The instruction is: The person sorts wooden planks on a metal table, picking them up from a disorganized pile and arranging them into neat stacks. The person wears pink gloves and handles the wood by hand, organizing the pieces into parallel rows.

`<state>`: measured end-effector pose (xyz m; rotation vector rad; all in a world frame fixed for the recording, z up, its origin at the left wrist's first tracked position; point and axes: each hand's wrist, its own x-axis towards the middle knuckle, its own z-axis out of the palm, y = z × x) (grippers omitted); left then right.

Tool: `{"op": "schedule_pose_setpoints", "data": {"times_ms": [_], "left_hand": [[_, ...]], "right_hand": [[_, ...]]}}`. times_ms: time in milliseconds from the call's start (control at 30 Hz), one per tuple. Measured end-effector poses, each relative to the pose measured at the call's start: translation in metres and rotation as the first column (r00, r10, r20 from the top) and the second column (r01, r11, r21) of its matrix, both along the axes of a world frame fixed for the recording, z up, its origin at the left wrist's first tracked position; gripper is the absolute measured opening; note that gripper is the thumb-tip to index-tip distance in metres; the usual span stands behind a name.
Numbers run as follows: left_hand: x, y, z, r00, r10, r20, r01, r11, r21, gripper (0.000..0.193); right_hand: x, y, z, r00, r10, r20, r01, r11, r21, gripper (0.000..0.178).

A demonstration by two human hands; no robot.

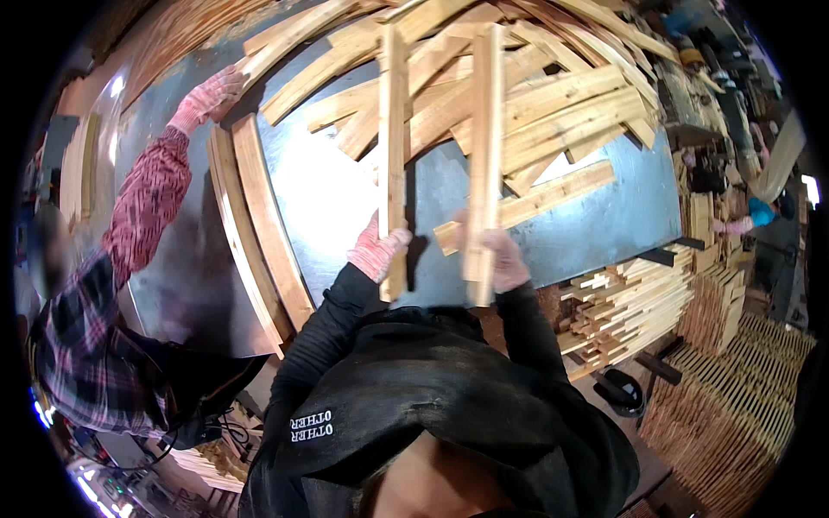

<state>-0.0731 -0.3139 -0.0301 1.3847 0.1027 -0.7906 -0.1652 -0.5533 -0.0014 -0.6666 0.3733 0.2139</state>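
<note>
In a pink-and-white knit glove, my left hand (377,250) is closed round the near end of a long wooden plank (392,129). A second wooden plank (484,147) is gripped near its lower end by my right hand (508,262), gloved alike and slightly blurred. Both planks point away from me, roughly parallel and apart, over the metal table (596,237). Their far ends overlap a loose heap of planks (570,112). One lone plank (535,205) lies just beyond my right hand, partly behind the plank held there.
At the left, a co-worker's gloved hand (207,99) touches a plank (289,39). Two long planks (269,220) lie side by side between us. Stacked wood strips (635,298) and a larger stack (734,388) stand at right. Another person's blue-cuffed arm (760,212) shows farther right.
</note>
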Motion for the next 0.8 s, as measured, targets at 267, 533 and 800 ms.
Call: {"op": "schedule_pose_setpoints", "data": {"times_ms": [267, 533, 800], "left_hand": [[-0.002, -0.002, 0.028, 0.988, -0.154, 0.026, 0.153, 0.987, 0.039, 0.070], [-0.030, 0.038, 0.036, 0.975, -0.220, -0.024, 0.220, 0.975, -0.020, 0.071], [-0.030, 0.044, 0.098, 0.970, -0.242, 0.035, 0.242, 0.970, 0.016, 0.077]], "right_hand": [[0.041, 0.072, -0.016, 0.992, 0.125, 0.014, -0.101, 0.859, -0.502, 0.089], [0.075, -0.047, 0.061, 0.641, 0.654, -0.402, -0.194, -0.369, -0.909, 0.104], [0.019, -0.143, -0.014, 0.511, 0.715, -0.477, 0.369, -0.684, -0.630, 0.083]]}}
